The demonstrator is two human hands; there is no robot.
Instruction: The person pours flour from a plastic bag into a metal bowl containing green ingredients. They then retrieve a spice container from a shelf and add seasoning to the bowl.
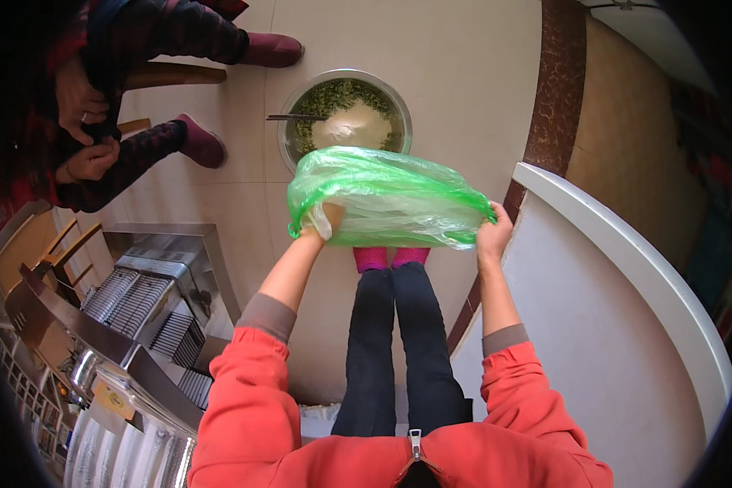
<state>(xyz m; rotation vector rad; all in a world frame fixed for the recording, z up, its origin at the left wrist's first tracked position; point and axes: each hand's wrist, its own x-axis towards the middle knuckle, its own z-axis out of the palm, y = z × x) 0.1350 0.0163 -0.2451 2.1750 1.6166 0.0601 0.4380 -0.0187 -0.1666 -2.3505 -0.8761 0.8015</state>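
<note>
A translucent green plastic bag [390, 189] is spread between my two hands. My right hand [495, 232] pinches its right end. My left hand [329, 218] reaches into the bag's mouth, a loop of plastic lying over the wrist; its fingers are hidden. Just beyond the bag, a round metal basin [407, 116] stands on the tiled floor, its near rim covered by the plastic. Chopped greens [341, 91] lie in it around a mound of pale flour-like powder [354, 125]. Dark chopsticks [293, 117] rest across the basin's left rim.
At the upper left sits a person [88, 122], with maroon boots [271, 50] near the basin. A metal rack unit [140, 293] with wire grids stands at the left. On the right, a low white wall [585, 293] curves beside a dark brown floor strip [555, 91].
</note>
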